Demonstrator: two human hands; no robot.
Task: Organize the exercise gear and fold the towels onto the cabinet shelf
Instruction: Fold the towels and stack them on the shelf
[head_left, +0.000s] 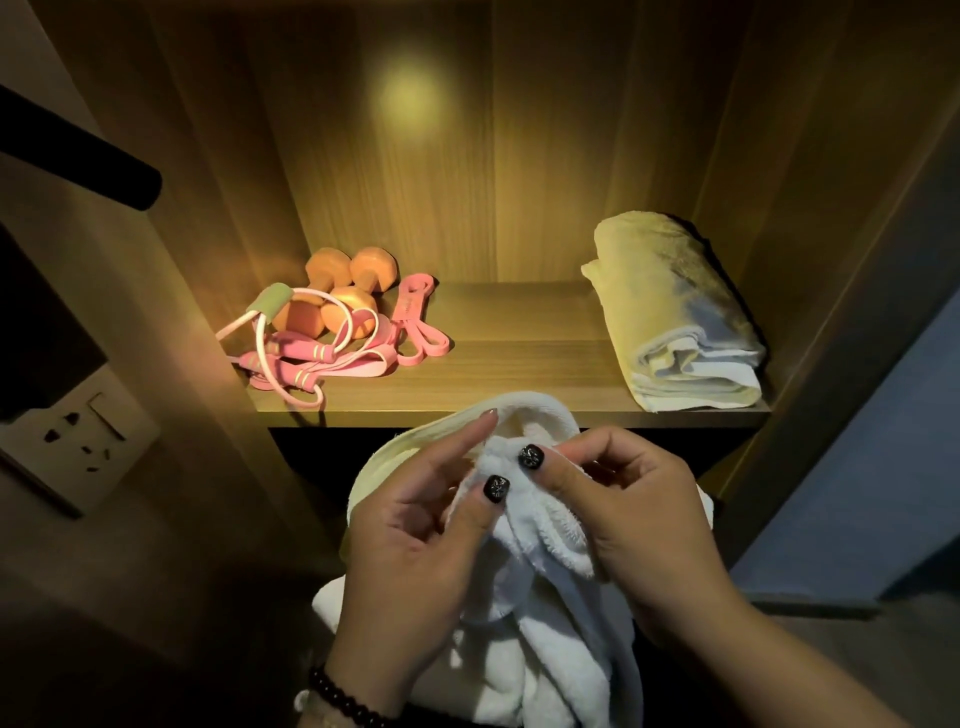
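Both hands work a white towel just in front of the cabinet shelf.

From my remote seat, the cabinet shelf (519, 332) is the landmark: lit wood, open at the front. Below its front edge hangs the white towel (545, 597), bunched and unfolded, its top fold just reaching the shelf lip. On the shelf's right end lies a folded yellow-white towel (675, 312). My left hand (410, 540) pinches the white towel's edge between thumb and fingers; my right hand (639, 509) has its grip curled round the same edge, the thumbs (dark-painted nails) nearly touching. At the shelf's left end sit two orange dumbbells (337, 296), with a pink skipping rope (291, 358) tangled in front and a pink resistance band (415, 322) just right of them.
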